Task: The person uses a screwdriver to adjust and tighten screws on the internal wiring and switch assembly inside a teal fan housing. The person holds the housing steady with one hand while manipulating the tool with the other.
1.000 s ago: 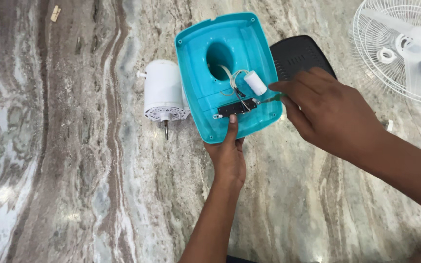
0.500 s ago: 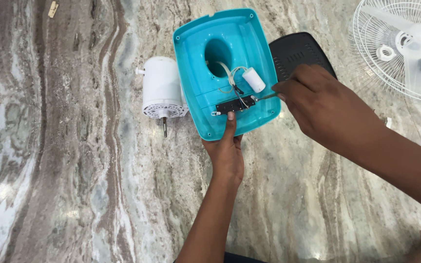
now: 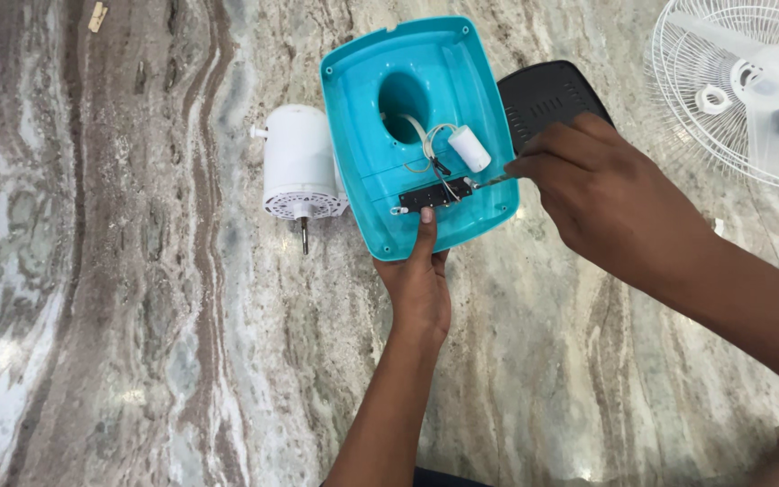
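A turquoise plastic fan base shell (image 3: 389, 126) lies open side up on the marble floor. Inside it are a round hole, white wires, a small white cylinder capacitor (image 3: 470, 147) and a black switch strip (image 3: 435, 194). My left hand (image 3: 421, 284) grips the shell's near edge, thumb pressed just below the switch strip. My right hand (image 3: 606, 203) holds a thin metal tool (image 3: 489, 182) whose tip touches the right end of the strip. A white fan motor (image 3: 299, 167) with its shaft pointing toward me lies just left of the shell.
A black plastic cover (image 3: 547, 95) lies partly under my right hand, right of the shell. A white wire fan guard with blades (image 3: 750, 81) sits at the top right. A small pale scrap (image 3: 97, 16) lies at the top left. A foot shows at the bottom right corner.
The view has shifted slightly; the shell and both hands keep nearly the same pose, with the tool still at the switch strip.
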